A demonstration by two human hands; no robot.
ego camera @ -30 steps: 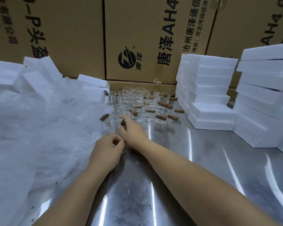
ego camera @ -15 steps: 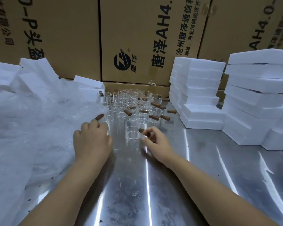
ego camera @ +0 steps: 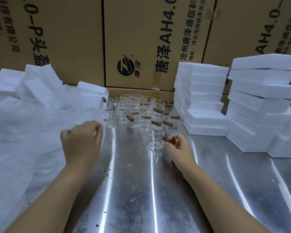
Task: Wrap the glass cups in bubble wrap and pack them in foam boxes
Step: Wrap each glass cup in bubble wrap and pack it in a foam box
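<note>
A clear glass cup (ego camera: 156,139) with a brown wooden handle stands on the steel table (ego camera: 141,190), apart from a cluster of several like cups (ego camera: 136,110) behind it. My right hand (ego camera: 179,150) pinches that cup's wooden handle between thumb and fingers. At the edge of a big heap of bubble wrap (ego camera: 23,140) on the left, my left hand (ego camera: 81,142) has its fingers curled on the wrap. White foam boxes (ego camera: 203,98) are stacked at the right.
Cardboard cartons (ego camera: 141,39) wall off the back. More foam boxes (ego camera: 262,105) rise in a taller stack at far right, and loose foam pieces (ego camera: 39,81) lie behind the wrap at the left. Dark specks dot the table between my forearms.
My right hand has drawn one cup by its handle out of the cluster, toward me and to the right. My left hand has moved left to the edge of the bubble wrap.
</note>
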